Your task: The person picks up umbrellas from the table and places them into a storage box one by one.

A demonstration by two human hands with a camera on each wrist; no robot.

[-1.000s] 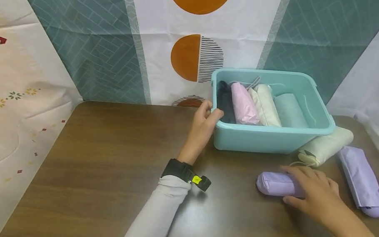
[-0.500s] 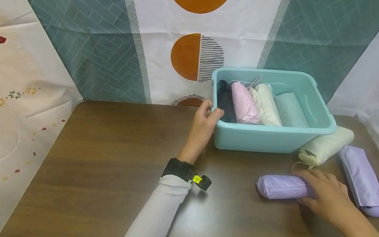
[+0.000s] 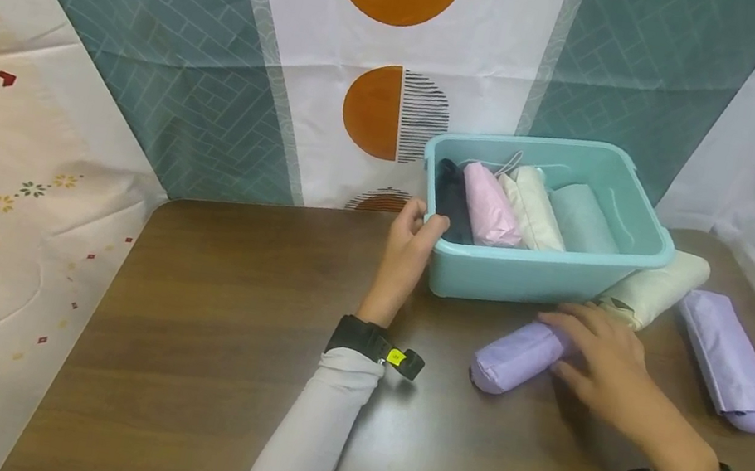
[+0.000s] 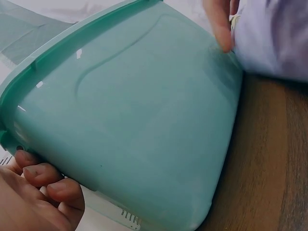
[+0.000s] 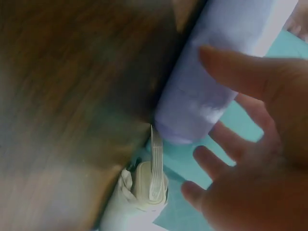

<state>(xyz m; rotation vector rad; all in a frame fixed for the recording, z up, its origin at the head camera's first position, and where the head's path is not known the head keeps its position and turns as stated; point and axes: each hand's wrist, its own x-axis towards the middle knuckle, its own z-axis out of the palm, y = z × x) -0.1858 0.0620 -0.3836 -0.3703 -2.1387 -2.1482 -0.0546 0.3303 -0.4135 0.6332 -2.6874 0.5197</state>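
My left hand (image 3: pixel 409 254) holds the near left corner of a light teal plastic bin (image 3: pixel 528 283), with fingers curled at its rim in the left wrist view. Over the table in front of the bin, my right hand (image 3: pixel 601 363) grips one end of a lavender folded umbrella (image 3: pixel 515 359) between thumb (image 5: pixel 231 67) and fingers. That umbrella slants, its other end pointing toward the near left. Inside the bin lie several folded umbrellas: a black one (image 3: pixel 453 207), a pink one (image 3: pixel 491 209), a cream one (image 3: pixel 535 211) and a pale teal one (image 3: pixel 583 220).
A pale cream folded umbrella (image 3: pixel 664 286) lies against the bin's right side. Farther right is a second lavender umbrella (image 3: pixel 723 355) with a wrist loop. The brown wooden table (image 3: pixel 215 342) meets a patterned cloth (image 3: pixel 190 51) at the back.
The right hand has moved left and slightly up with the lavender umbrella, which has turned from nearly level to slanted. The left hand stays on the bin.
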